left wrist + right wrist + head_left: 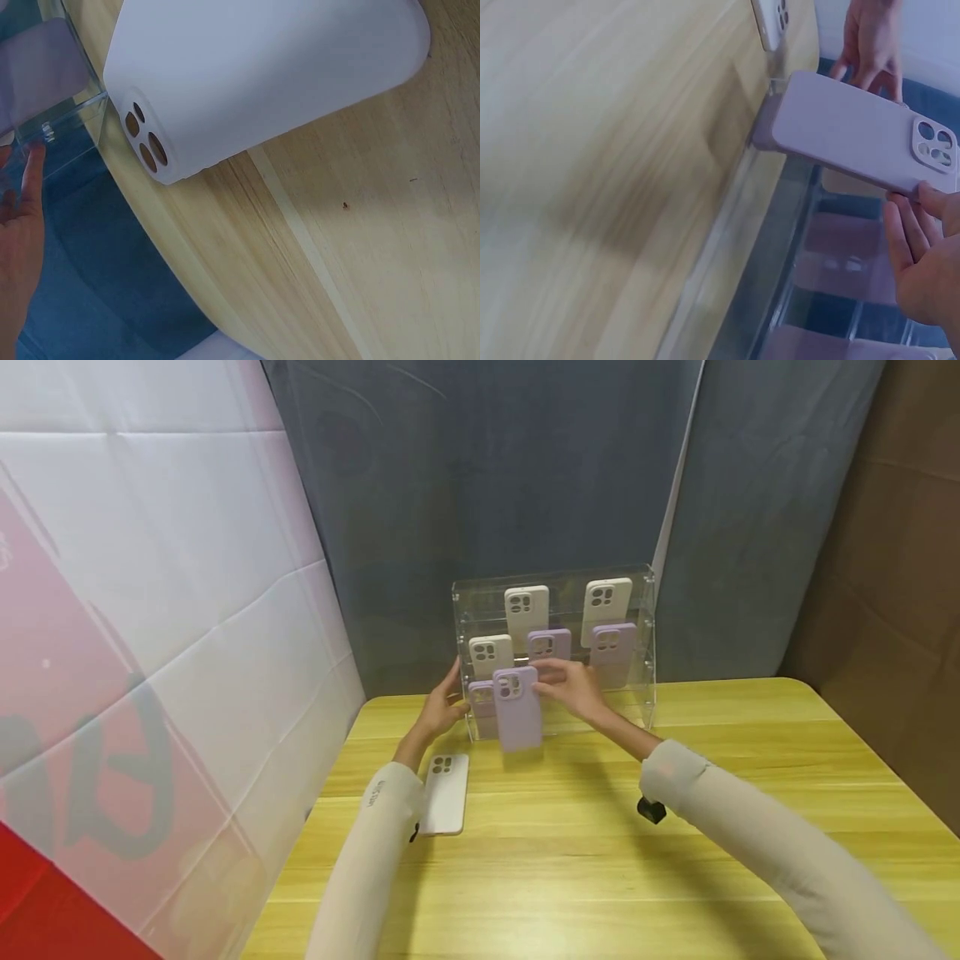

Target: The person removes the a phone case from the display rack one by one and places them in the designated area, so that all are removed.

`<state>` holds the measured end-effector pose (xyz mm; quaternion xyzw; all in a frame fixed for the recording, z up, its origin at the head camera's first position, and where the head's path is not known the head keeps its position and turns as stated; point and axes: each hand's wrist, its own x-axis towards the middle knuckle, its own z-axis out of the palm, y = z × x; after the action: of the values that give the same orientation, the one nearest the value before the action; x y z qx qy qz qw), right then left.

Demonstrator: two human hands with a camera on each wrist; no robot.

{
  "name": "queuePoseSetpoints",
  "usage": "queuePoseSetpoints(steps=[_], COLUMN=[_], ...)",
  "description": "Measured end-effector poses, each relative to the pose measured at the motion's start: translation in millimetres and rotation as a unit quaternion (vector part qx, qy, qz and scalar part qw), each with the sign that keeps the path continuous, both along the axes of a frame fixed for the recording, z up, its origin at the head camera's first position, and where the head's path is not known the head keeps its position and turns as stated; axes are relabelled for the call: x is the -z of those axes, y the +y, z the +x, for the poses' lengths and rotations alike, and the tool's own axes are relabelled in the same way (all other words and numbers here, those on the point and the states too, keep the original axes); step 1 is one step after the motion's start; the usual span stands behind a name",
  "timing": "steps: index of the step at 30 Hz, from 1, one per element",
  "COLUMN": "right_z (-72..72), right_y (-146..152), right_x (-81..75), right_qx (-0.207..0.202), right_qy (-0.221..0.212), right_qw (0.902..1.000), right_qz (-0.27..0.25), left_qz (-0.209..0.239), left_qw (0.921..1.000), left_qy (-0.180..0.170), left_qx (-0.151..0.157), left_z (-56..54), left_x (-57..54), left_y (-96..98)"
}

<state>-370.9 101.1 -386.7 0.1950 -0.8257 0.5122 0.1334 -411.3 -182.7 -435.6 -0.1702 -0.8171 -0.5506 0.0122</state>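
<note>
My right hand (573,689) pinches a lilac phone case (519,714) by its right edge near the camera cutout, thumb in front. The case stands upright before the clear acrylic display stand (555,722), partly covering another lilac case (482,695) on the lowest tier. In the right wrist view the pinched lilac case (847,131) is tilted, its camera cutout close to my right fingers (907,229). At the stand's left side, my left hand (441,708) holds the edge between thumb and fingers. A white phone case (447,793) lies flat beside my left forearm.
Higher tiers bear a white case (527,610), another white case (606,610), a cream case (491,653) and lilac cases (550,642). The stand is on a yellow wood-grain table (555,877). Grey cloth (555,468) hangs behind and white cloth (187,543) at left.
</note>
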Motion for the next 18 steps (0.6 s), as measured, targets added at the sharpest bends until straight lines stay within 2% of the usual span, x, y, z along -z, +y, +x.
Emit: queuePoseSetpoints(steps=[9, 13, 18], right_z=[5.3, 5.9, 9.4], right_y=[-17.1, -23.1, -30.9], right_x=[20.1, 30.0, 43.3], right_qx=[-0.009, -0.028, -0.041], right_qy=[-0.006, -0.016, -0.052], right_qw=[0.9999, 0.9994, 0.9967], right_qz=[0.008, -0.013, -0.047], left_qz=[-0.007, -0.014, -0.014], left_qw=[0.9998, 0.9995, 0.9996], left_qy=[0.019, 0.027, 0.023], left_qx=[-0.003, -0.005, -0.006], left_z=[0.2, -1.6, -2.0], left_x=[2.2, 0.4, 0.7], left_y=[-0.9, -0.1, -0.2])
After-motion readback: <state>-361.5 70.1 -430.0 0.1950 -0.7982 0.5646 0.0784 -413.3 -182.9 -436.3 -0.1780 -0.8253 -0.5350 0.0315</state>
